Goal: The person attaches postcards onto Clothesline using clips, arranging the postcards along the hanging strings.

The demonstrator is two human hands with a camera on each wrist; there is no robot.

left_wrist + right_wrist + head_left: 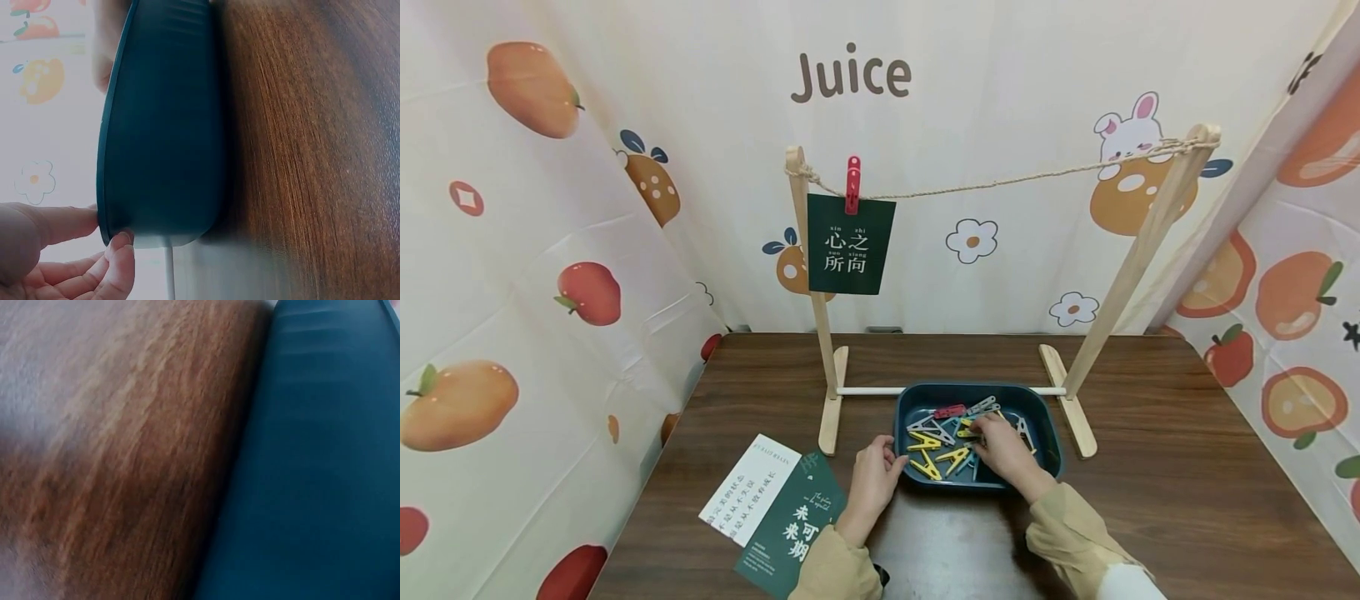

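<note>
Left hand [876,475] pinches the tray's [162,125] left rim, thumb and fingers astride it; right hand [1004,451] reaches over the right edge, fingers down among pegs [950,411] inside, grip hidden from me.

Both forearms [835,571] are extended forward and angled inward. The left grip [874,475] is held in a pinch, its fingers [122,269] bent. The right grip [1006,450] is turned palm-down, with its fingers directed inward; its fingertips are partly hidden from the head view.
</note>
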